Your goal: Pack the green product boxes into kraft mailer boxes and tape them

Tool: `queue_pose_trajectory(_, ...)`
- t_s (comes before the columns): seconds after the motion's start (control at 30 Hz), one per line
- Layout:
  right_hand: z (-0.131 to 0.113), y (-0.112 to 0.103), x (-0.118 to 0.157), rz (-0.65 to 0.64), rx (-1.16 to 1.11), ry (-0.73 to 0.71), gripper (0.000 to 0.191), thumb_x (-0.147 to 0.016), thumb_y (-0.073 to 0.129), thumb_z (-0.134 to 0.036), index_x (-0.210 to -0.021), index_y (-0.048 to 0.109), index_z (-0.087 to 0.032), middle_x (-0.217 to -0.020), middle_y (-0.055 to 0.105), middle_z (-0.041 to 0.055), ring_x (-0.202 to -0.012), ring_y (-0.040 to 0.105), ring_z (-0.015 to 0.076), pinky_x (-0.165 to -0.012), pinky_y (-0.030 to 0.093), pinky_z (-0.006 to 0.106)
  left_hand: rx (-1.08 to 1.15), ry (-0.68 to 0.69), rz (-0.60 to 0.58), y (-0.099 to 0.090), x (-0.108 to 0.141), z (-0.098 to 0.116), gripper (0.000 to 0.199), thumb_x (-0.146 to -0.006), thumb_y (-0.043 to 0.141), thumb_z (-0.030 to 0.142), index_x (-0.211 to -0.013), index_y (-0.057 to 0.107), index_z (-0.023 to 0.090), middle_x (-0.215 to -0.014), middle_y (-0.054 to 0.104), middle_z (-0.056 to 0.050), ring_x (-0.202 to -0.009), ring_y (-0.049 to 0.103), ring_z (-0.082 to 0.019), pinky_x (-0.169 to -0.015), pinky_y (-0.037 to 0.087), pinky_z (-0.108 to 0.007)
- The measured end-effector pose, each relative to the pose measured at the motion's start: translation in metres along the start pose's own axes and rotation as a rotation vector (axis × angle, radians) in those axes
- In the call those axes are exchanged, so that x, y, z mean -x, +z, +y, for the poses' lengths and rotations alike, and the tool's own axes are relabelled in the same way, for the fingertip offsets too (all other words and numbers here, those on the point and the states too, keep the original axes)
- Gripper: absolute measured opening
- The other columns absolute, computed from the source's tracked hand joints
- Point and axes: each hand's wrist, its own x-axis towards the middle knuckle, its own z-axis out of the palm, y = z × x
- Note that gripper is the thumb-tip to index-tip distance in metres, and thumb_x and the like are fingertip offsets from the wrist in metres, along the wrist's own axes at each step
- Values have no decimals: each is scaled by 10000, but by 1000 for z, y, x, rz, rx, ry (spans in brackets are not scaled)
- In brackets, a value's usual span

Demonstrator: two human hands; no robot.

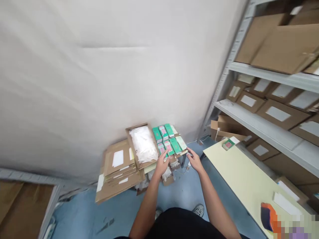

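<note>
My left hand (162, 165) reaches to the front edge of a group of small green boxes (175, 145), its fingers stretched out beside a pink-and-green box (168, 147). At the front right corner of the same group is my right hand (195, 160), fingers extended and thumb apart. Whether either hand touches the boxes I cannot tell. The boxes lie in rows, some plain green and some with pink faces. A pale green box (180, 142) lies at their right end. Left of them, an open cardboard box (128, 136) holds white, crumpled bags or sheets (144, 143).
Flattened cardboard (109, 169) is stacked at the left. Under the small table are bins with plastic bags (167, 174). A pale yellow table (224, 162) on the right bears a green-and-red box (228, 144). Metal shelving (264, 116) with cartons stands behind it.
</note>
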Motion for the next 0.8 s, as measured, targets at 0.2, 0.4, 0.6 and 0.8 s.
queue_pose_trajectory(0.2, -55, 165, -3, -263, 77, -146, 564, -928, 547, -399, -1476, 576, -265, -1522, 578, 91, -1437, 496, 279, -1163, 446, 488, 104, -110, 235, -141, 53, -54, 548, -911, 659, 409, -1433, 609, 253, -1532, 570, -91, -1431, 512, -255, -1201, 407, -446)
queue_pose_trajectory(0.4, -97, 309, -6, -441, 104, -227, 600, -934, 554, -377, -1520, 520, -254, -1616, 467, 89, -1516, 399, 273, -1223, 376, 500, 85, -264, 422, -258, 99, -95, 598, -911, 678, 444, -1463, 578, 237, -1557, 535, -124, -1463, 474, -294, -1182, 430, -457)
queue_pose_trajectory(0.6, -109, 398, -20, -531, 122, -307, 631, -922, 553, -347, -1528, 505, -180, -1629, 439, 130, -1537, 361, 283, -1286, 257, 504, 85, -378, 531, -321, 110, -127, 656, -929, 674, 447, -1526, 504, 235, -1588, 497, -137, -1468, 467, -305, -1162, 439, -442)
queue_pose_trajectory(0.8, -90, 448, -42, -603, 199, -254, 608, -892, 554, -273, -1496, 545, -202, -1519, 577, 101, -1485, 441, 285, -1262, 316, 494, 111, -460, 560, -341, 88, -171, 687, -895, 708, 499, -1491, 526, 209, -1554, 528, -173, -1397, 550, -324, -1122, 470, -450)
